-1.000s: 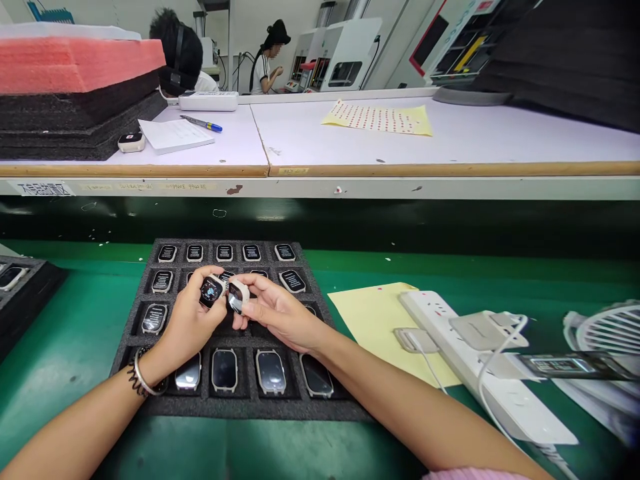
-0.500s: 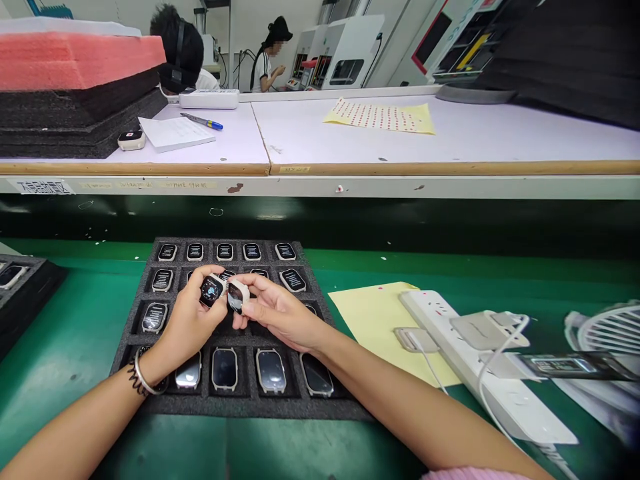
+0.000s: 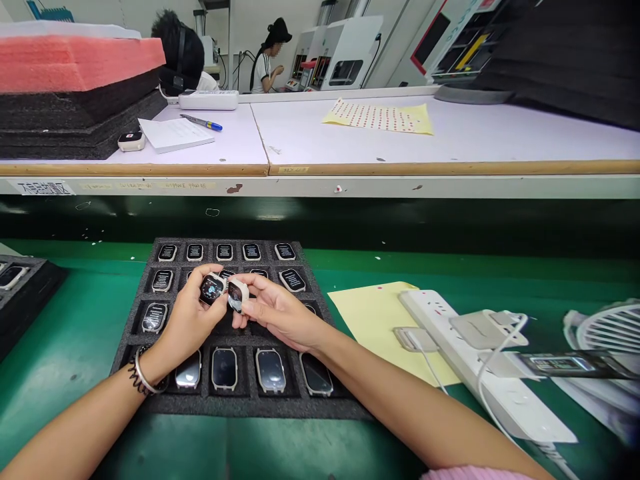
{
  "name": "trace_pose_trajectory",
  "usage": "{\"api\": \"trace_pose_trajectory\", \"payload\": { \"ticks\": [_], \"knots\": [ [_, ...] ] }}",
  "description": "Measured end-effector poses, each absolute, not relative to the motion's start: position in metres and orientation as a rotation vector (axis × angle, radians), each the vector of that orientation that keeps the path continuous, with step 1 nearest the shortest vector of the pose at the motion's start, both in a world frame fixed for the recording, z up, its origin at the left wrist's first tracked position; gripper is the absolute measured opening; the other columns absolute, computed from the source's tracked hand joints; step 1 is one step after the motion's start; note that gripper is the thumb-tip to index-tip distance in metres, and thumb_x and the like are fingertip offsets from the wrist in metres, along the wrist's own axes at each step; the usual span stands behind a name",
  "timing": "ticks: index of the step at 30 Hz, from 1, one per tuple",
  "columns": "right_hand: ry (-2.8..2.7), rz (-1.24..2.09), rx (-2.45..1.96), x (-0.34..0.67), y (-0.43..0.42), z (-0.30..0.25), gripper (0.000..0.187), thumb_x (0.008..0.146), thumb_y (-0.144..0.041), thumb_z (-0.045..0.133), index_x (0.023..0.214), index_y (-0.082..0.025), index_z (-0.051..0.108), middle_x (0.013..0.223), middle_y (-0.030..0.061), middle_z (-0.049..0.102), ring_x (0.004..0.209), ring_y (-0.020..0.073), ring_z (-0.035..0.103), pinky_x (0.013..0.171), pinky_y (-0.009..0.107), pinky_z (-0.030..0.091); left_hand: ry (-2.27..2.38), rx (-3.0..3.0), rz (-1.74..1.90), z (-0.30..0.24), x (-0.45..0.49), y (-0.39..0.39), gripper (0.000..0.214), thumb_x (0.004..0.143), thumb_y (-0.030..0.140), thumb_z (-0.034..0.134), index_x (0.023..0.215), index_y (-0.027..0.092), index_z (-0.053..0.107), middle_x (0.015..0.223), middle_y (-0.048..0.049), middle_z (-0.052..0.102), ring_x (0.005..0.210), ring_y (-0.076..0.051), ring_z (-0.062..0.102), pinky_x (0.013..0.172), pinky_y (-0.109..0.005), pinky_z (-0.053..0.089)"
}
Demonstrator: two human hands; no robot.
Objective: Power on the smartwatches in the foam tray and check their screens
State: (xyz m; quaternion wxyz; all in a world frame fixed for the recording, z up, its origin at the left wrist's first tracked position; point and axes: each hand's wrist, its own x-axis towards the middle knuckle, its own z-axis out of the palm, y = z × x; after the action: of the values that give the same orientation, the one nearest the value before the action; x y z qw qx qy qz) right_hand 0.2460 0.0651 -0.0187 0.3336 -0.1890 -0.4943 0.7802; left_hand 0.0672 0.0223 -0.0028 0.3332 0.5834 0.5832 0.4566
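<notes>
My left hand (image 3: 197, 307) is closed on a smartwatch case (image 3: 212, 288) without a strap, its round dial lit on a dark screen. Pinched in my right hand (image 3: 270, 305) is a second, pale smartwatch case (image 3: 237, 295), tilted, with its face turned partly left. The two cases meet or nearly meet edge to edge. Beneath both hands lies a black foam tray (image 3: 240, 405) whose pockets hold several watch cases. Those in the back rows show lines of white text; a front-row watch case (image 3: 225, 369) has a dark screen. My hands and forearms hide some pockets.
On the right, a white power strip (image 3: 533, 407) with chargers and cables lies by yellow paper (image 3: 360, 303). Another foam tray (image 3: 30, 313) sits at the left. The raised shelf holds stacked foam (image 3: 75, 63), a notepad (image 3: 175, 135) and a pen (image 3: 203, 122). Two people are beyond it.
Both hands stay almost still, each keeping its watch case. The view has shifted very slightly.
</notes>
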Motion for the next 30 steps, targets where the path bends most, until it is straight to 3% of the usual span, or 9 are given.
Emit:
{"api": "trace_pose_trajectory", "payload": {
  "ticks": [5,16,20,25,30],
  "knots": [
    [-1.313,2.033,-0.487,0.246,0.065,-0.019,0.048,0.081,-0.039,0.08,0.118,-0.02,0.056,0.1,0.0024,0.061,0.075,0.0132,0.066,0.07,0.028,0.05,1.532,1.546,1.18,-0.005,0.066,0.023,0.034,0.083,0.027,0.062,0.117,0.023,0.056,0.091,-0.0005,0.059,0.065,-0.013,0.051,0.054,-0.023,0.038],
    [-1.273,2.044,-0.475,0.246,0.065,-0.019,0.048,0.082,-0.039,0.08,0.121,-0.021,0.058,0.089,0.0005,0.063,0.074,0.0131,0.064,0.069,0.028,0.046,1.544,1.532,1.193,-0.002,0.067,0.023,0.035,0.082,0.026,0.06,0.116,0.021,0.055,0.09,-0.0002,0.059,0.071,-0.013,0.053,0.058,-0.023,0.042],
    [-1.107,2.09,-0.513,0.245,0.067,-0.019,0.053,0.083,-0.038,0.077,0.129,-0.022,0.057,0.093,0.0035,0.067,0.081,0.017,0.066,0.073,0.03,0.047,1.375,1.351,1.281,-0.002,0.067,0.026,0.047,0.077,0.028,0.067,0.121,0.019,0.053,0.103,-0.0041,0.062,0.083,-0.015,0.059,0.064,-0.024,0.047],
    [-0.958,2.033,-0.607,0.244,0.073,-0.019,0.049,0.078,-0.032,0.076,0.123,-0.021,0.059,0.091,0.0038,0.069,0.078,0.0174,0.066,0.072,0.03,0.044,1.17,0.96,1.284,0.002,0.068,0.028,0.065,0.075,0.036,0.072,0.132,0.016,0.05,0.09,-0.0014,0.064,0.066,-0.013,0.064,0.062,-0.026,0.052],
    [-0.978,1.979,-0.662,0.245,0.074,-0.019,0.041,0.074,-0.03,0.077,0.112,-0.022,0.062,0.092,0.0013,0.067,0.067,0.0138,0.062,0.067,0.029,0.04,1.114,0.836,1.301,0.006,0.068,0.029,0.07,0.072,0.038,0.075,0.134,0.016,0.05,0.085,-0.0011,0.066,0.065,-0.017,0.07,0.065,-0.03,0.057]
  ]
}}
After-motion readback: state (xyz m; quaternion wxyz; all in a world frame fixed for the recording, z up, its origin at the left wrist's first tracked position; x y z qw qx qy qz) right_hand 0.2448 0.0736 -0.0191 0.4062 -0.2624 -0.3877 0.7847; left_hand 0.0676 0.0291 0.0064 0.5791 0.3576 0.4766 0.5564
